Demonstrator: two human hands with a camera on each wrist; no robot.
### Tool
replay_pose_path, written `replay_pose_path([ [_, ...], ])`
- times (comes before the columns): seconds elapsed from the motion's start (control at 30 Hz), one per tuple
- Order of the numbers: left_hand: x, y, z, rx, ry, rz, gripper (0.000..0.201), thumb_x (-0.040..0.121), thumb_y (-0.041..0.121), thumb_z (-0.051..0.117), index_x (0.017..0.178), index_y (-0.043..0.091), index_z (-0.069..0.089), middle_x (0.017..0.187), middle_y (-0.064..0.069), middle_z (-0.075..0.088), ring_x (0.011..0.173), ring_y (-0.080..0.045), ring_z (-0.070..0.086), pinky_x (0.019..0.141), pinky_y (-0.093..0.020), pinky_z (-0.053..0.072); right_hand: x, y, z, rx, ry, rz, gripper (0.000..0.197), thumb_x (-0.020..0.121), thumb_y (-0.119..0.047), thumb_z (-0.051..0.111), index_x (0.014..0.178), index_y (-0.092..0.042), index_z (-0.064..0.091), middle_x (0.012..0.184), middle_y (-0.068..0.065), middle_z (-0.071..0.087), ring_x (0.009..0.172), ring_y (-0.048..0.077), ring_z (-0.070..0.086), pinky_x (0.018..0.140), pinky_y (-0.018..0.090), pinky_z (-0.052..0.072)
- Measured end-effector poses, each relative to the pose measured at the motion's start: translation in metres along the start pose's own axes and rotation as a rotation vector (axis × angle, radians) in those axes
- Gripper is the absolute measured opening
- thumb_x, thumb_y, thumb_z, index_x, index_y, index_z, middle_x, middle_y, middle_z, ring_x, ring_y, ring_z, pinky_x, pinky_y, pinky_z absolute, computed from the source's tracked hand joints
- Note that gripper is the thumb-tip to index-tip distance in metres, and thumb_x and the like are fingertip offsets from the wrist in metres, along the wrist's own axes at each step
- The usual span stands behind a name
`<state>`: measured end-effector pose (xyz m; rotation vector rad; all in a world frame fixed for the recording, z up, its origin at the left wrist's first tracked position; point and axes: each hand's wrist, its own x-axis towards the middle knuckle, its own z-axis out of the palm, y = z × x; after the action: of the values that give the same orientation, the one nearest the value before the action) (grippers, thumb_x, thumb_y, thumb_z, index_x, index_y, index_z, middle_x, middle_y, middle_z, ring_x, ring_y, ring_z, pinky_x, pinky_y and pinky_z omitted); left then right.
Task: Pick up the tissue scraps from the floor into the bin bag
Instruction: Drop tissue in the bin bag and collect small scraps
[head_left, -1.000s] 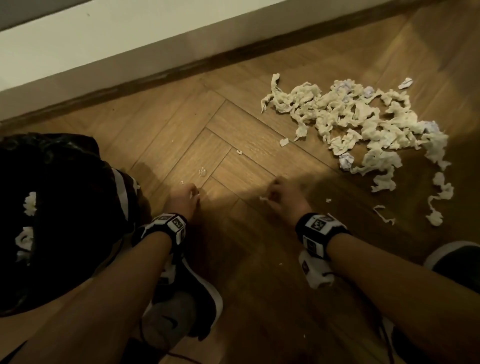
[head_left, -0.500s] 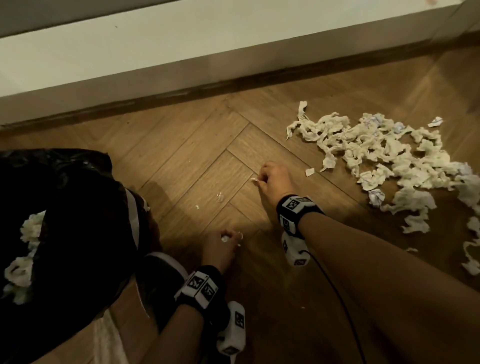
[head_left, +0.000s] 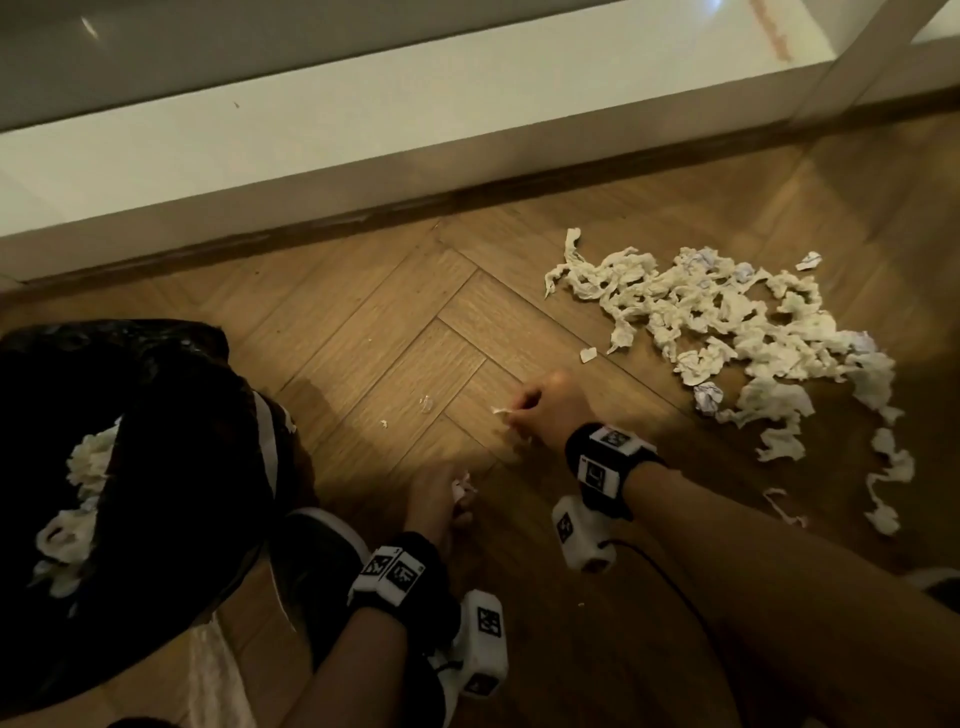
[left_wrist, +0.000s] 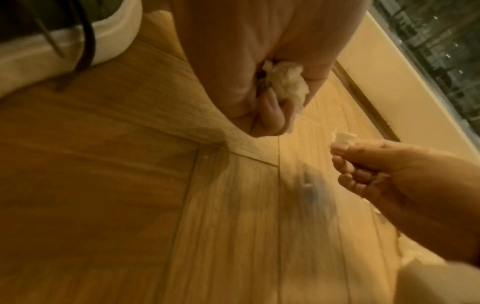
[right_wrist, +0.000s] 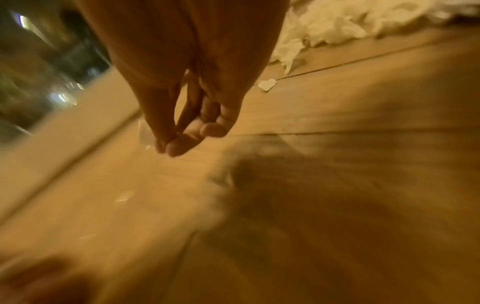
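Note:
A big heap of white tissue scraps (head_left: 727, 322) lies on the wooden floor at the right. The black bin bag (head_left: 156, 441) stands open at the left with tissue (head_left: 88, 462) inside. My left hand (head_left: 447, 499) hovers low over the floor, fingers curled round a small wad of tissue (left_wrist: 285, 80). My right hand (head_left: 540, 410) is just ahead of it, thumb and forefinger pinching a tiny scrap (left_wrist: 344, 137). A few crumbs (head_left: 426, 402) lie on the boards between the hands and the bag. One flat scrap (head_left: 588, 355) lies left of the heap.
A white skirting and wall (head_left: 363, 135) run along the far edge of the floor. My shoe (head_left: 322, 545) stands beside the bag. Loose strips (head_left: 883, 483) trail off the heap toward the right.
The left hand drew back toward me with its wad. The right hand moved forward and left and now pinches a tiny scrap.

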<state>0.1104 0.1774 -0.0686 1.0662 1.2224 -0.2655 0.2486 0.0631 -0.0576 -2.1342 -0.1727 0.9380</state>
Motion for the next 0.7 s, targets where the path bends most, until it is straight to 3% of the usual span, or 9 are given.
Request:
replay_pose_path([
  [0.1, -0.026, -0.010, 0.015, -0.143, -0.133, -0.064, 0.014, 0.091, 0.016, 0.041, 0.081, 0.012, 0.050, 0.060, 0.001, 0.044, 0.037, -0.005, 0.035, 0.032, -0.014, 0.023, -0.069, -0.008, -0.001, -0.007, -0.131, -0.114, 0.007, 0.078, -0.011, 0.075, 0.072, -0.014, 0.071, 0.073, -0.004, 0.069, 0.070, 0.003, 0.065, 0.067, 0.016, 0.052],
  [0.23, -0.076, -0.030, 0.038, -0.151, -0.126, -0.118, 0.024, 0.089, 0.020, 0.040, 0.067, 0.014, 0.046, 0.054, 0.000, 0.038, 0.038, -0.009, 0.032, 0.037, -0.015, 0.021, -0.137, -0.001, -0.008, -0.111, -0.155, -0.148, 0.005, 0.078, -0.009, 0.073, 0.081, -0.013, 0.075, 0.078, -0.008, 0.068, 0.074, 0.002, 0.063, 0.070, 0.009, 0.048],
  [0.33, -0.125, -0.042, 0.051, -0.159, -0.118, -0.134, 0.031, 0.093, 0.023, 0.037, 0.070, 0.009, 0.051, 0.059, -0.006, 0.049, 0.049, -0.016, 0.046, 0.044, -0.021, 0.034, -0.182, -0.001, -0.013, -0.184, -0.114, -0.179, 0.007, 0.081, -0.009, 0.069, 0.084, -0.010, 0.075, 0.084, 0.002, 0.071, 0.078, 0.012, 0.066, 0.074, 0.023, 0.053],
  [0.43, -0.172, -0.050, 0.054, -0.263, -0.114, -0.159, 0.042, 0.097, 0.029, 0.033, 0.076, 0.004, 0.060, 0.068, -0.014, 0.062, 0.069, -0.027, 0.058, 0.059, -0.031, 0.045, -0.219, 0.001, -0.006, -0.338, -0.128, -0.286, 0.014, 0.085, -0.010, 0.062, 0.093, -0.013, 0.073, 0.091, 0.003, 0.070, 0.084, 0.014, 0.064, 0.077, 0.023, 0.050],
  [0.57, -0.218, -0.060, 0.045, -0.342, -0.111, -0.129, 0.031, 0.088, 0.020, 0.036, 0.061, 0.010, 0.047, 0.061, -0.010, 0.050, 0.062, -0.023, 0.051, 0.059, -0.030, 0.042, -0.264, 0.004, 0.003, -0.593, -0.170, -0.399, 0.025, 0.090, -0.019, 0.050, 0.109, -0.019, 0.066, 0.110, 0.007, 0.061, 0.107, 0.022, 0.051, 0.093, 0.039, 0.044],
  [0.7, -0.249, -0.072, 0.034, -0.374, -0.102, -0.075, 0.058, 0.091, 0.015, 0.031, 0.036, 0.013, 0.049, 0.045, -0.004, 0.047, 0.037, -0.015, 0.051, 0.039, -0.019, 0.040, -0.301, 0.000, -0.009, -0.667, -0.243, -0.484, 0.035, 0.090, -0.038, 0.035, 0.102, -0.024, 0.065, 0.107, 0.003, 0.055, 0.102, 0.022, 0.046, 0.089, 0.044, 0.043],
])
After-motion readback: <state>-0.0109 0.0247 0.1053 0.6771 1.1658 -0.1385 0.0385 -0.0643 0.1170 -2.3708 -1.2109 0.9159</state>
